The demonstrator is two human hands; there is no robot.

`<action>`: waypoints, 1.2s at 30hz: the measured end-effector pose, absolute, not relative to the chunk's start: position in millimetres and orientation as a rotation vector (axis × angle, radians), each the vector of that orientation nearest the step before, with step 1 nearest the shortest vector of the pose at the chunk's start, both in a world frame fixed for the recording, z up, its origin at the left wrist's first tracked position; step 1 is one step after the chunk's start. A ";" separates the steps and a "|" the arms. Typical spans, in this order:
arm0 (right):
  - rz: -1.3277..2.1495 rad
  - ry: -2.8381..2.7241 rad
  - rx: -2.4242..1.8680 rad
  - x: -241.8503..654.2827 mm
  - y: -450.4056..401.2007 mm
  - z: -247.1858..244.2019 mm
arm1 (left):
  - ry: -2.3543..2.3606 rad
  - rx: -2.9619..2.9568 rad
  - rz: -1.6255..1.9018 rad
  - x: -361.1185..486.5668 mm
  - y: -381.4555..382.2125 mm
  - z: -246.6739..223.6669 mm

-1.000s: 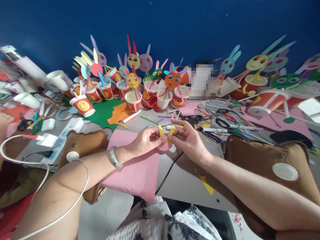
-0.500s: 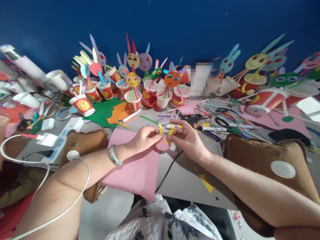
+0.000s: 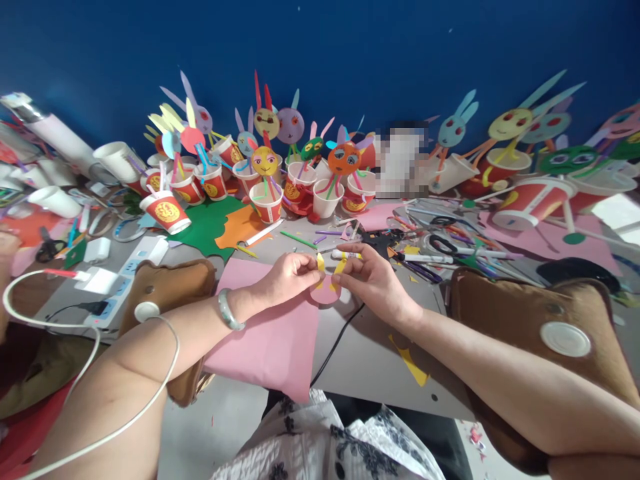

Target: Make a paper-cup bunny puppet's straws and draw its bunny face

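Observation:
A small pink paper disc (image 3: 326, 294) with two yellow paper ears is between my hands, above the edge of a large pink sheet (image 3: 265, 333). My left hand (image 3: 287, 277) pinches the left yellow ear (image 3: 321, 262) between thumb and forefinger. On the other side, the thumb and fingers of my right hand (image 3: 380, 280) close on the right yellow ear (image 3: 341, 267). Fingertips cover part of the ears and the disc's upper edge. Just behind my right fingers lies a white-and-yellow glue stick (image 3: 345, 254).
Paper cups with rabbit-faced paper figures (image 3: 267, 200) line the blue wall. Pens and scissors (image 3: 425, 270) clutter the right. Brown padded warmers (image 3: 505, 320) lie beneath my forearms. A power strip (image 3: 127, 280) with cables is at left; a yellow scrap (image 3: 410, 360) lies in front.
The pink disc sits slightly lower in view and shows a little more of its face. Both hands keep their pinch and have barely shifted.

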State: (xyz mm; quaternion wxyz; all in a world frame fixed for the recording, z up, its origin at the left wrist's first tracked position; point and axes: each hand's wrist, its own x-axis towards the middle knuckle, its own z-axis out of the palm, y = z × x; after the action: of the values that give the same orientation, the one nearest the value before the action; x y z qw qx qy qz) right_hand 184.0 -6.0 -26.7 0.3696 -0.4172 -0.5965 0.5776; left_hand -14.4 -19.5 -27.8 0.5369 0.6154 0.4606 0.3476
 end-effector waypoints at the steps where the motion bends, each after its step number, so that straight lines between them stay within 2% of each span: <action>1: 1.489 -1.527 -1.070 184.1 -5.9 -27.4 | 1.088 1.454 0.824 -14.3 -19.7 -26.9; 7: 1.528 -1.519 -1.050 185.3 -6.6 -24.9 | 1.062 1.439 0.832 -15.3 -20.3 -26.2; 15: 1.349 -1.510 -1.178 186.8 -4.7 -23.0 | 1.114 1.427 0.799 -13.8 -21.8 -26.0; 25: 1.444 -1.513 -1.187 188.9 -4.6 -26.1 | 1.108 1.367 0.802 -12.9 -22.5 -24.5; 36: 1.305 -1.528 -1.228 187.9 -4.2 -25.7 | 1.108 1.376 0.799 -13.1 -22.2 -23.2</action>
State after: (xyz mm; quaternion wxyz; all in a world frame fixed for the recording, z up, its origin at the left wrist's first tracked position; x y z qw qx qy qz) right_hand 187.9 -4.2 -25.7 0.3831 -0.4818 -0.5993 0.5118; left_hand -13.1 -22.2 -23.2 0.5658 0.5852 0.4711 0.3398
